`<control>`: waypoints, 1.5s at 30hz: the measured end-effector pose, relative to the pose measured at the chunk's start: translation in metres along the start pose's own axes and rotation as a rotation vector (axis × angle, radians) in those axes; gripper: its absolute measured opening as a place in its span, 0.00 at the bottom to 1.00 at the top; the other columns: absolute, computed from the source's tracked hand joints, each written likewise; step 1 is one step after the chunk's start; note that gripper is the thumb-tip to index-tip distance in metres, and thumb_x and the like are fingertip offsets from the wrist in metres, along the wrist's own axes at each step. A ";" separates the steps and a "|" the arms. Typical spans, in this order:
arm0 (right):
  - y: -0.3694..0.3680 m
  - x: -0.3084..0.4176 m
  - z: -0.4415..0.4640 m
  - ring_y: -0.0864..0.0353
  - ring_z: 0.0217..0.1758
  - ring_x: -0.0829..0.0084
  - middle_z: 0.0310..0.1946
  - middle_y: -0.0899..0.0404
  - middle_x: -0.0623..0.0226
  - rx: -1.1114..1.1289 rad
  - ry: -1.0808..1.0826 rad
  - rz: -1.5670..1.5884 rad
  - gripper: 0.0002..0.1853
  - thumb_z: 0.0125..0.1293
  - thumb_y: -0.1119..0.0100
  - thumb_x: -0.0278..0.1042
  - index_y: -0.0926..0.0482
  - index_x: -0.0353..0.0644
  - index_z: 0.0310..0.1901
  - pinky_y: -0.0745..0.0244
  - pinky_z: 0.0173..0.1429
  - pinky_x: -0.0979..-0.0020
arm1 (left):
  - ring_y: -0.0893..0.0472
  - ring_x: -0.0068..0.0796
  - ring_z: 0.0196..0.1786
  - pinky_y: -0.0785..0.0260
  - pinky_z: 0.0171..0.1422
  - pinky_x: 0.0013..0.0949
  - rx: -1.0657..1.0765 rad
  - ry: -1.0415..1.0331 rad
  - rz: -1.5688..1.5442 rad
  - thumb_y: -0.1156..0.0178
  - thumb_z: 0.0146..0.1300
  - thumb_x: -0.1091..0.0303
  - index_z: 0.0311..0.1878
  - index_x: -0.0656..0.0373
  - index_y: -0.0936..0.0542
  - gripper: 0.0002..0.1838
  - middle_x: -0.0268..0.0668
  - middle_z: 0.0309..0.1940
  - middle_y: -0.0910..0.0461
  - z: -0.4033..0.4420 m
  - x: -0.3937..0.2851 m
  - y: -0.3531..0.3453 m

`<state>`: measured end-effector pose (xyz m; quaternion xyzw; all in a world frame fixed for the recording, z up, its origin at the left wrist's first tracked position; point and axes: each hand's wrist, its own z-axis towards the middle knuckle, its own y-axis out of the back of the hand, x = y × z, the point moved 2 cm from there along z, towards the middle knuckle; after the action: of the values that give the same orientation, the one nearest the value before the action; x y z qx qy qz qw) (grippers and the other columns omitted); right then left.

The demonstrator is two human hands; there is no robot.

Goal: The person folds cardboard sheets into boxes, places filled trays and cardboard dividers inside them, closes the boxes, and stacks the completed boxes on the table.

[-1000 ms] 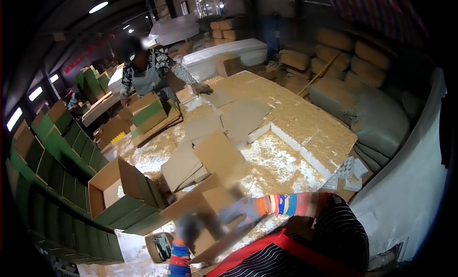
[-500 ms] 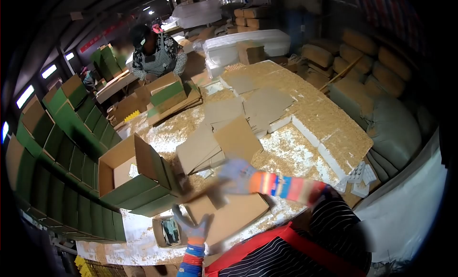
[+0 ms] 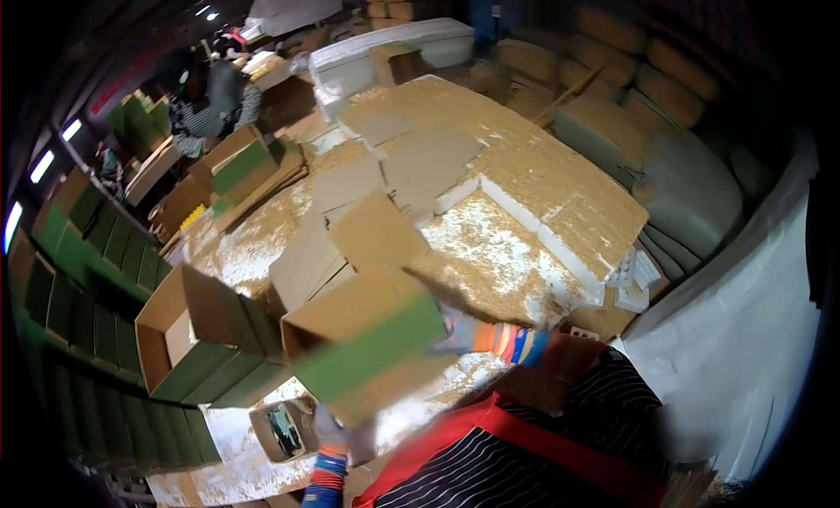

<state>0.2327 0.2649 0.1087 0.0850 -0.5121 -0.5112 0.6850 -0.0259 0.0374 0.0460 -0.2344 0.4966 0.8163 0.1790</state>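
Head view, far left: green boxes (image 3: 96, 342) stand in stacked rows. Co-worker (image 3: 219, 114) farther back, upper left, bent behind a small green-banded box (image 3: 241, 168) that sits on flat cardboard. Nearer, an open carton (image 3: 214, 333) stands on the table (image 3: 254, 475), pale paper inside. Just right of it, a small bin (image 3: 278, 432) holds dark and pale green stuff. Left hand (image 3: 331, 427) is right beside the bin, at the lower left corner of the box (image 3: 372, 340); blurred, can't tell its grip. Box sits tilted between the two hands, over the table's near side, opening to the left, green band across it, motion-blurred. Loose sheets (image 3: 376, 228) lie flat behind it. Right hand (image 3: 452, 330) is at the box's right end, fingers partly hidden; can't tell how tight. Farther right: litter-covered slab (image 3: 499, 149), white trays (image 3: 634, 285) near its corner, big sacks (image 3: 696, 189), then a white sheet (image 3: 735, 342).
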 end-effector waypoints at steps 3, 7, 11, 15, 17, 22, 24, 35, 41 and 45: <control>-0.017 -0.016 -0.051 0.26 0.45 0.50 0.43 0.26 0.45 0.195 -0.621 -0.134 0.40 0.52 0.41 0.52 0.42 0.34 0.61 0.31 0.51 0.60 | 0.28 0.47 0.51 0.38 0.56 0.41 0.205 0.207 0.089 0.46 0.55 0.65 0.50 0.63 0.28 0.20 0.51 0.48 0.28 -0.057 0.055 -0.043; -0.042 -0.054 -0.097 0.27 0.45 0.50 0.43 0.27 0.45 0.137 -0.413 -0.141 0.37 0.55 0.45 0.52 0.40 0.34 0.60 0.31 0.49 0.61 | 0.33 0.41 0.58 0.40 0.61 0.36 -0.212 -0.129 -0.053 0.49 0.58 0.73 0.62 0.61 0.41 0.27 0.46 0.62 0.41 0.049 -0.010 0.006; 0.092 -0.092 -0.128 0.31 0.53 0.52 0.49 0.29 0.49 -0.325 -0.724 -0.507 0.36 0.48 0.38 0.49 0.33 0.34 0.55 0.36 0.57 0.61 | 0.29 0.36 0.54 0.37 0.58 0.32 0.045 0.704 -0.626 0.50 0.53 0.85 0.63 0.62 0.40 0.31 0.44 0.57 0.33 0.089 0.056 -0.035; 0.189 -0.176 -0.262 0.28 0.50 0.56 0.47 0.26 0.53 -1.069 -1.123 -0.833 0.36 0.52 0.38 0.49 0.37 0.32 0.57 0.33 0.53 0.63 | 0.26 0.37 0.50 0.36 0.56 0.32 0.221 0.649 -0.394 0.49 0.51 0.83 0.59 0.62 0.36 0.28 0.44 0.49 0.26 0.120 0.077 -0.044; 0.203 -0.197 -0.319 0.25 0.47 0.67 0.45 0.23 0.61 -1.068 -1.340 0.209 0.34 0.60 0.44 0.50 0.39 0.32 0.60 0.31 0.50 0.70 | 0.25 0.41 0.48 0.34 0.54 0.34 0.326 0.541 -0.378 0.46 0.51 0.80 0.55 0.62 0.32 0.24 0.44 0.45 0.24 0.127 0.095 -0.045; 0.149 -0.176 -0.333 0.29 0.53 0.71 0.55 0.31 0.67 -1.325 -1.065 0.588 0.26 0.64 0.50 0.42 0.37 0.37 0.61 0.33 0.55 0.71 | 0.23 0.45 0.44 0.32 0.50 0.36 0.362 0.513 -0.448 0.45 0.51 0.76 0.49 0.63 0.29 0.19 0.46 0.41 0.22 0.124 0.054 -0.036; 0.113 -0.163 -0.343 0.28 0.52 0.70 0.52 0.30 0.65 -1.382 -0.930 0.847 0.26 0.64 0.49 0.39 0.38 0.38 0.61 0.33 0.54 0.71 | 0.22 0.39 0.44 0.32 0.50 0.34 0.317 0.568 -0.148 0.44 0.51 0.76 0.53 0.64 0.31 0.23 0.44 0.42 0.22 0.103 0.058 -0.043; 0.118 -0.007 -0.159 0.32 0.58 0.62 0.56 0.32 0.55 -0.585 -0.673 0.562 0.22 0.67 0.59 0.39 0.36 0.32 0.58 0.41 0.63 0.67 | 0.49 0.30 0.69 0.45 0.64 0.26 -0.042 0.443 -0.615 0.54 0.60 0.78 0.67 0.65 0.48 0.30 0.42 0.68 0.53 0.111 -0.013 -0.056; 0.085 0.037 -0.043 0.23 0.45 0.63 0.43 0.23 0.56 -0.536 -0.304 0.810 0.16 0.64 0.51 0.33 0.29 0.32 0.50 0.28 0.51 0.66 | 0.33 0.25 0.52 0.38 0.55 0.24 -0.131 0.444 -0.850 0.46 0.61 0.68 0.66 0.61 0.46 0.32 0.39 0.57 0.33 0.122 -0.022 -0.071; 0.036 0.005 -0.014 0.23 0.47 0.66 0.45 0.24 0.59 -0.310 -0.804 1.503 0.21 0.63 0.49 0.36 0.33 0.35 0.55 0.27 0.52 0.67 | 0.28 0.38 0.54 0.29 0.54 0.35 -0.180 0.768 -1.524 0.63 0.68 0.62 0.61 0.64 0.39 0.22 0.44 0.56 0.33 0.110 -0.003 -0.081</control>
<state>0.2660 0.2718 0.1285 -0.5576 -0.5604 0.0219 0.6120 -0.0035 0.1714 0.0326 -0.7774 0.1632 0.3737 0.4789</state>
